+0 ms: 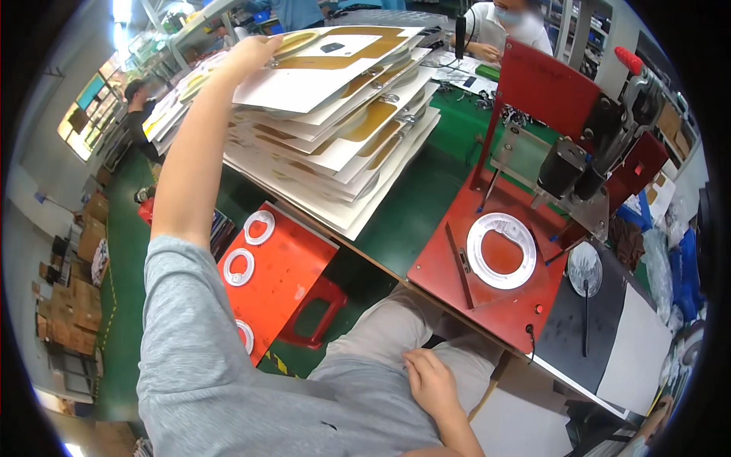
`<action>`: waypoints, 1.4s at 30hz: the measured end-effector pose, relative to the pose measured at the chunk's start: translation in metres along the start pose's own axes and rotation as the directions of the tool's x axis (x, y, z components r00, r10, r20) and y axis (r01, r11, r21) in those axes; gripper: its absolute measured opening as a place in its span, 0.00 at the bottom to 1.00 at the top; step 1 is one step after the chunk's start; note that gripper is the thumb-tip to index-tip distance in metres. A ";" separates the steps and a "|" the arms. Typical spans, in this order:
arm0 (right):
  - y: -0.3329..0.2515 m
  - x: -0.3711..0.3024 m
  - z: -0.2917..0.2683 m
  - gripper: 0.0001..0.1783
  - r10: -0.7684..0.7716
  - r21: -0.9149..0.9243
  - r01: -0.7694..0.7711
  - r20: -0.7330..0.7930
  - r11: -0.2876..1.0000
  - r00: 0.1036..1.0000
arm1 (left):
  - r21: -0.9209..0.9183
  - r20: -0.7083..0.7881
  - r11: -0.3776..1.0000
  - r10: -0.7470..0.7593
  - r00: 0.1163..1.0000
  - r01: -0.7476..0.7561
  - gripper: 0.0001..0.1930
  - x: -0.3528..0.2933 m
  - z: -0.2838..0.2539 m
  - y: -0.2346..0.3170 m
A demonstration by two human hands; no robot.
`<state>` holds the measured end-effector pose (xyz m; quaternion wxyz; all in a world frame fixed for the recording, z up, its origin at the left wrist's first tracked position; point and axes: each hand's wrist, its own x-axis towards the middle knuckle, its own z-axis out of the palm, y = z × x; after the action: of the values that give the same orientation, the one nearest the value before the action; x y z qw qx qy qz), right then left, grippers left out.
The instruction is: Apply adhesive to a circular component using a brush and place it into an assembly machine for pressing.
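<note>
My left hand (255, 55) reaches out to the far left end of a tall stack of white boards (327, 152). Its fingers are drawn together beside a pale ring-shaped part (297, 43) on the top board (304, 80); what they grip, if anything, is hidden. My right hand (432, 383) lies on my thigh, loosely open and holding nothing. In front of me to the right stands a red press (548, 91) with a lever. On its red base (476, 206) sits a white ring-shaped part (476, 263), beside a dark guide bar (460, 265).
Several white rings (239, 266) lie on an orange-red board (278, 266) at left, above a red stool (316, 312). Right of the press, a white dish (584, 266) and a black-handled tool (585, 324) rest on a dark sheet (567, 327). A co-worker (514, 23) sits across the table.
</note>
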<state>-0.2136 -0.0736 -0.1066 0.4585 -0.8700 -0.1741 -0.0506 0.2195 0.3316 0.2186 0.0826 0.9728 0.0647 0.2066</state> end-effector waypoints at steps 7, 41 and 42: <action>-0.018 0.017 -0.011 0.09 0.040 0.131 -0.045 0.039 0.990 0.998 | -0.380 0.002 0.881 0.303 0.953 -0.280 0.19 -0.088 -0.034 0.042; -0.032 0.028 -0.116 0.35 0.069 0.337 0.162 -0.580 0.927 0.812 | -0.967 0.254 0.230 0.807 0.533 0.113 0.17 -0.395 0.115 0.152; -0.028 0.029 -0.118 0.35 0.072 0.327 0.156 -0.589 0.932 0.805 | -0.969 0.248 0.220 0.816 0.522 0.115 0.17 -0.397 0.119 0.154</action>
<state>-0.1879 -0.1478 -0.0093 0.6397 -0.7076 -0.0483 -0.2964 -0.0766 0.1015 -0.0155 0.5773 0.7012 -0.3648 -0.2047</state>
